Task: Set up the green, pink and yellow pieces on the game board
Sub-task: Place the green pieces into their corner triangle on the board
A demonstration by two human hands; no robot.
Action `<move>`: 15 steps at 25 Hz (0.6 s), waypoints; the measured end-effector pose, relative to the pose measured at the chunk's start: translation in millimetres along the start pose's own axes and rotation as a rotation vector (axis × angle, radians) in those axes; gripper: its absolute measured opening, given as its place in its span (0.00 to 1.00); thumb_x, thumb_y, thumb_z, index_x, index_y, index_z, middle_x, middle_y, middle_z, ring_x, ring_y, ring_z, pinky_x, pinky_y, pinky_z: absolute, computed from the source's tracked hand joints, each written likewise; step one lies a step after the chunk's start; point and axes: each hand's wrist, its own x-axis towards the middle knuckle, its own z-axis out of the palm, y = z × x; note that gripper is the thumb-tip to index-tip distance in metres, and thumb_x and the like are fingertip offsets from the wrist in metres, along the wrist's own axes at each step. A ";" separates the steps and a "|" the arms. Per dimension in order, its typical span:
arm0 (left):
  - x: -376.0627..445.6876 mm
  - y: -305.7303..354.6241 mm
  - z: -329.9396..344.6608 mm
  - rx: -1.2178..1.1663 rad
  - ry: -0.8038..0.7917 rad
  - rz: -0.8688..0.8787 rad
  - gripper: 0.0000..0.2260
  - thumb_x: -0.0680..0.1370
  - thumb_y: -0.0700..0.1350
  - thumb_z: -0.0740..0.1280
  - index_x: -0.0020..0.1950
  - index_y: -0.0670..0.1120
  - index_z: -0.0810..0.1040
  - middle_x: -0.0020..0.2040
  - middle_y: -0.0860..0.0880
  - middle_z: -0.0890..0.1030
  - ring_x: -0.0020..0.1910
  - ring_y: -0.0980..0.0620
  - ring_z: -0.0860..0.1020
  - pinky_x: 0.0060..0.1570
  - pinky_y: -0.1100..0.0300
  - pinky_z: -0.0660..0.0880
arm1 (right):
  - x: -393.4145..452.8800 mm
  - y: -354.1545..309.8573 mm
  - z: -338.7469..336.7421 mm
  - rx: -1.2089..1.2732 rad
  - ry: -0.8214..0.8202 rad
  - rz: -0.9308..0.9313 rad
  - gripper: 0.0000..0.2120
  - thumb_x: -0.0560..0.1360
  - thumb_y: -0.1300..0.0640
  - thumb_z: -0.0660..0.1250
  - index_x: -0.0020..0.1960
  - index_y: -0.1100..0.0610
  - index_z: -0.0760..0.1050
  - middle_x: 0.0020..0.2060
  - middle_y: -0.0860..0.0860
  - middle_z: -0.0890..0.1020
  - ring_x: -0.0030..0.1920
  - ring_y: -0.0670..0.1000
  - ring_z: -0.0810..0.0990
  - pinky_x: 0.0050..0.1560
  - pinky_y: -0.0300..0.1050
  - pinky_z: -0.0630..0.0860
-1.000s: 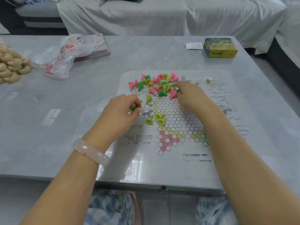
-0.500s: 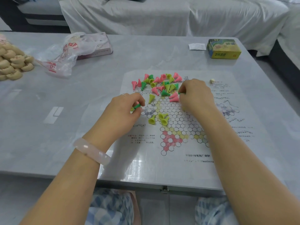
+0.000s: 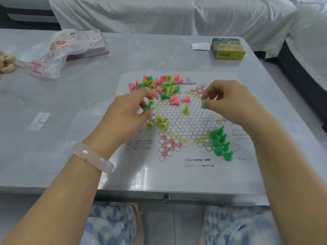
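Right hand [image 3: 228,99] now drawn rightward, pinching small green plastic cone pieces [image 3: 204,102] (count hidden); left hand [image 3: 127,112] still pinching another green cone [image 3: 147,106].

This is a home living room. A sofa [image 3: 177,15] draped in a white dust sheet [image 3: 123,16] stands just behind a low grey surface [image 3: 88,103] holding a paper game board [image 3: 194,165], a small game box [image 3: 227,48] and a crumpled plastic bag [image 3: 49,57].
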 end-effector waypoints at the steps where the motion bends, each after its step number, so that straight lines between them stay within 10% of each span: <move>1: -0.6 1.0 1.0 -0.001 0.000 0.006 0.10 0.76 0.44 0.65 0.57 0.51 0.73 0.42 0.55 0.73 0.32 0.59 0.68 0.41 0.60 0.65 | -5.0 3.0 -2.8 -0.040 -0.027 -0.007 0.03 0.71 0.59 0.66 0.43 0.52 0.76 0.35 0.45 0.76 0.36 0.43 0.73 0.33 0.34 0.67; 15: -1.8 2.9 8.0 0.051 -0.030 0.050 0.11 0.76 0.44 0.65 0.58 0.50 0.73 0.46 0.52 0.75 0.34 0.58 0.68 0.43 0.60 0.65 | -19.8 23.7 -13.7 -0.210 -0.143 -0.031 0.05 0.71 0.59 0.66 0.41 0.50 0.77 0.34 0.40 0.76 0.36 0.39 0.73 0.35 0.30 0.65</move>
